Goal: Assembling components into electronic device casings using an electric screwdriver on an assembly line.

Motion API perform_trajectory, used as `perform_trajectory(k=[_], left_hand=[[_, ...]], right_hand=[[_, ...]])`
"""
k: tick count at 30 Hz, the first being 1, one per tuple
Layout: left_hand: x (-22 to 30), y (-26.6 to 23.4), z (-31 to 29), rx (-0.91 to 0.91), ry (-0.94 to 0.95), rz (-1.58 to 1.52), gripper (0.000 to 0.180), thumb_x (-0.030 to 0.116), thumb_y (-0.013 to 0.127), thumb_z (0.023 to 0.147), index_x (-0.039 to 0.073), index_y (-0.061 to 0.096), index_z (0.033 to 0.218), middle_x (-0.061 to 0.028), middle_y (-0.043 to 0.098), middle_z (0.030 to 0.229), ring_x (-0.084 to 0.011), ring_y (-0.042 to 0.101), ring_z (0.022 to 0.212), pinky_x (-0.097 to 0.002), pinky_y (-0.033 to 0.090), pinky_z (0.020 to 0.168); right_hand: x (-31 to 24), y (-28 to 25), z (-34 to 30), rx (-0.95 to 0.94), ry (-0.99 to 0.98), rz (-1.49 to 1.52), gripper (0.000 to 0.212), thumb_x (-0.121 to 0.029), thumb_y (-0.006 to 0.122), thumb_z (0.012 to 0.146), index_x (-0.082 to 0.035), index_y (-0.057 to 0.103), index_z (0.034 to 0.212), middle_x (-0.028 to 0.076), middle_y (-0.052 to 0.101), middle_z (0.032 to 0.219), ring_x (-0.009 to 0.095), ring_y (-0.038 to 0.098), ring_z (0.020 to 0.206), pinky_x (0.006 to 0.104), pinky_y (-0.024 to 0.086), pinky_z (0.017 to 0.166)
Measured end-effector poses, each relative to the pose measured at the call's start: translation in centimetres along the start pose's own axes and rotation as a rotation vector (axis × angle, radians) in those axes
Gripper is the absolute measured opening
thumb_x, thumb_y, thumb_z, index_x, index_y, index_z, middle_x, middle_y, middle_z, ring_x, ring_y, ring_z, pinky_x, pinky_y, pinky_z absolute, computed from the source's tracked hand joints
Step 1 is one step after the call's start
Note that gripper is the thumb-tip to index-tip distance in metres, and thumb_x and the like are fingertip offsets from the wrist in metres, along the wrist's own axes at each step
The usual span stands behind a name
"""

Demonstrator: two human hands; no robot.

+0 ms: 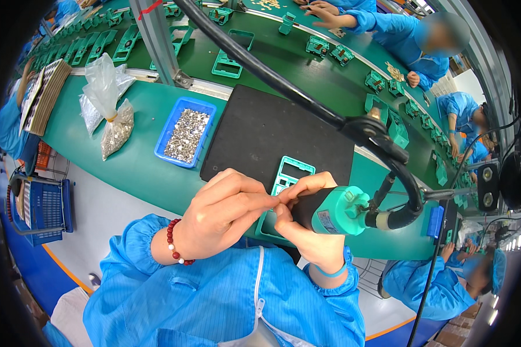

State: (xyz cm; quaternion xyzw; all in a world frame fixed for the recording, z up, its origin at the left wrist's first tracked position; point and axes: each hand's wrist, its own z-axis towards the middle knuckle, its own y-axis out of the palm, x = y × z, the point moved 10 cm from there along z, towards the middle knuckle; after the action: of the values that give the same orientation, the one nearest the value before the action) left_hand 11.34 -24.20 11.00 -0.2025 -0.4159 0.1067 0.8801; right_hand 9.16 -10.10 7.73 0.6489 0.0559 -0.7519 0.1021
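Note:
A green and black electric screwdriver (340,213) hangs from a jointed arm, its dark nose end pointing toward my fingertips. My right hand (315,246) is closed round that nose end, thumb and forefinger on either side; the tip is hidden. Fingertip to fingertip with it, my left hand (226,211) makes a pinch, and whatever is in it is too small or too covered to name. Beneath both hands lies a green plastic frame with rectangular openings (311,169), partly covered by them, at the near edge of a black mat (255,124).
A blue tray of small metal parts (179,162) stands left of the mat, beside a clear bag of similar pieces (117,130). The black support arm (283,87) crosses overhead. Green housings (317,46) line the belt beyond; co-workers (388,43) sit across and right.

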Motion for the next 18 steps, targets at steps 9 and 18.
perform_trajectory(k=[9, 18], left_hand=[[0.2, 0.2, 0.1, -0.008, -0.011, -0.012, 0.027, -0.009, 0.075, 0.073, 0.003, 0.076, 0.098, -0.0088, 0.068, 0.092, -0.0227, 0.065, 0.081, -0.0323, 0.05, 0.068], [-2.2, -0.6, -0.8, 0.012, -0.166, -0.199, 0.023, -0.004, 0.075, 0.081, 0.002, 0.076, 0.104, -0.0099, 0.068, 0.094, -0.0216, 0.065, 0.081, -0.0328, 0.052, 0.067]], right_hand=[[0.2, -0.4, -0.1, 0.003, -0.045, -0.03, 0.032, 0.013, 0.069, 0.079, -0.002, 0.057, 0.105, 0.006, 0.064, 0.09, 0.012, 0.064, 0.081, 0.0274, 0.054, 0.071], [0.3, 0.7, 0.1, -0.037, -0.004, 0.082, 0.029, 0.013, 0.068, 0.083, -0.002, 0.055, 0.105, 0.009, 0.066, 0.093, 0.014, 0.068, 0.087, 0.0283, 0.056, 0.076]])
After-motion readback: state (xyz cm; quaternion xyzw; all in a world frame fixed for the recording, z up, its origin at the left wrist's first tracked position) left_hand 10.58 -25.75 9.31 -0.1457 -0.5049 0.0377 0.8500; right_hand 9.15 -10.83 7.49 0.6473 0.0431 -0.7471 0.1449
